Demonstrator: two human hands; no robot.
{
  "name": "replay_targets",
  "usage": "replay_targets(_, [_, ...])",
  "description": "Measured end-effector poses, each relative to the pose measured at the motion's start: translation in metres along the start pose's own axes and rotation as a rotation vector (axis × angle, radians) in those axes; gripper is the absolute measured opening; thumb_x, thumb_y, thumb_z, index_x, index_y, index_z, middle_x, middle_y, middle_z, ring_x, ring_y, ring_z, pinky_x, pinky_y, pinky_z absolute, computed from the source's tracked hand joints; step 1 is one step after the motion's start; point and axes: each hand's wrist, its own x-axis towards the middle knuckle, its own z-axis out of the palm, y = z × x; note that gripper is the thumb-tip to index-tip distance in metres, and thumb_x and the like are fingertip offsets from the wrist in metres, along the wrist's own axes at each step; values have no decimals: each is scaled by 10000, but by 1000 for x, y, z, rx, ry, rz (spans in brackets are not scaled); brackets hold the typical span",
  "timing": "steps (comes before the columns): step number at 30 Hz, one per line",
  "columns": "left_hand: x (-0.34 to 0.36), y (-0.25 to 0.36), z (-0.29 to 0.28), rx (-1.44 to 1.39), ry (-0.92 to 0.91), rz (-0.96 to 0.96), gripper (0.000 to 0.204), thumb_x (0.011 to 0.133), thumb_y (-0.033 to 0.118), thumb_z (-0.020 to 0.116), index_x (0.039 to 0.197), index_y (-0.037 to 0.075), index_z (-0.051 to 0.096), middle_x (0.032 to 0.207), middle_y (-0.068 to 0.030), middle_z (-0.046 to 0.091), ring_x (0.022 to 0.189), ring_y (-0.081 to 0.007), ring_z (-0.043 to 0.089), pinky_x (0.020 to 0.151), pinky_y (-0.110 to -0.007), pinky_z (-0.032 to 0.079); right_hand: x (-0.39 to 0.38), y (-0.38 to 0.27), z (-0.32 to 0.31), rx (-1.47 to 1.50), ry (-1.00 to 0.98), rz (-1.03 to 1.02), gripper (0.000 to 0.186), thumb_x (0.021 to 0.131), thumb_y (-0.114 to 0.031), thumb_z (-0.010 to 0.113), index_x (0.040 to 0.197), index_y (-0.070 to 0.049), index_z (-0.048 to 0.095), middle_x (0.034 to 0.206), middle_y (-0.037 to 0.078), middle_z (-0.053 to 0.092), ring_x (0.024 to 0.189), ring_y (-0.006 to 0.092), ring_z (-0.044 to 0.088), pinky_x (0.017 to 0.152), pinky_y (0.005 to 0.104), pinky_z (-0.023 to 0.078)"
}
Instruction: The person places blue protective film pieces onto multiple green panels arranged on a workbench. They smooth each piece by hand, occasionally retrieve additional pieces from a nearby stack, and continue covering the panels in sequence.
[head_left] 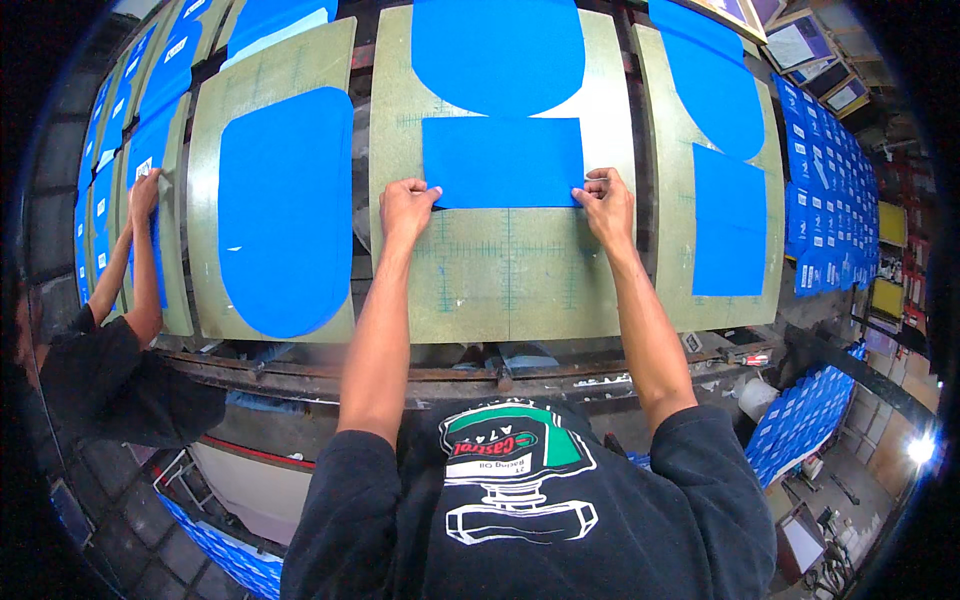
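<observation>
Both hands, left hand [405, 207] and right hand [606, 203], pinch the lower corners of a blue rectangular sheet [502, 162] lying between them on a gridded green board [505, 280].

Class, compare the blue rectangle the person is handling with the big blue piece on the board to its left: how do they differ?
The rectangle has square corners; the left piece is rounded. The rectangle is smaller and lies wide; the left piece stands tall. Both hands pinch the rectangle; nobody touches the left piece. Both are blue, on greenish boards.

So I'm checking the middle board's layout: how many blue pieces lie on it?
2. A rounded blue piece sits at the top of the middle board; a rectangular blue piece lies below it, held at its lower corners.
</observation>
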Motion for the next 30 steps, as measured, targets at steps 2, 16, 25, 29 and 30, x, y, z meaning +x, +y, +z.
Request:
replay_targets(2, [-1, 5, 0, 18, -18, -20, 301, 746, 221, 827, 923, -12, 755, 832, -149, 754, 781, -241, 730, 748, -382, 557, -1, 3, -1, -7, 15, 8, 356, 798, -71, 801, 1098, 13, 628, 875, 87, 725, 772, 132, 668, 702, 285, 544])
replay_targets(16, [-4, 2, -4, 0, 25, 71, 213, 758, 198, 826, 816, 6, 755, 758, -125, 736, 661, -199, 689, 650, -352, 535, 0, 6, 0, 2, 14, -23, 358, 765, -49, 815, 1068, 17, 637, 841, 95, 724, 749, 154, 679, 692, 308, 551])
replay_targets(25, [4, -11, 3, -84, 56, 66, 236, 760, 214, 847, 769, 5, 738, 664, -69, 703, 497, -118, 614, 502, -295, 491, 0, 3, 0, 4, 25, 15, 382, 755, -57, 825, 1077, 17, 635, 834, 84, 716, 738, 146, 670, 688, 302, 549])
replay_targets(29, [7, -16, 4, -92, 46, 65, 229, 758, 212, 849, 741, 19, 727, 647, -61, 693, 484, -110, 602, 496, -291, 485, 1, 0, -1, 25, 16, 30, 384, 751, -56, 827, 1074, 15, 634, 824, 75, 711, 734, 146, 665, 691, 302, 547])
replay_targets(30, [8, -13, 3, -94, 34, 69, 227, 758, 212, 849, 736, 23, 724, 644, -59, 691, 481, -108, 599, 495, -290, 484, 2, 2, -1, 23, 16, 29, 390, 748, -57, 830, 1077, 15, 634, 825, 75, 710, 736, 146, 664, 692, 302, 546])
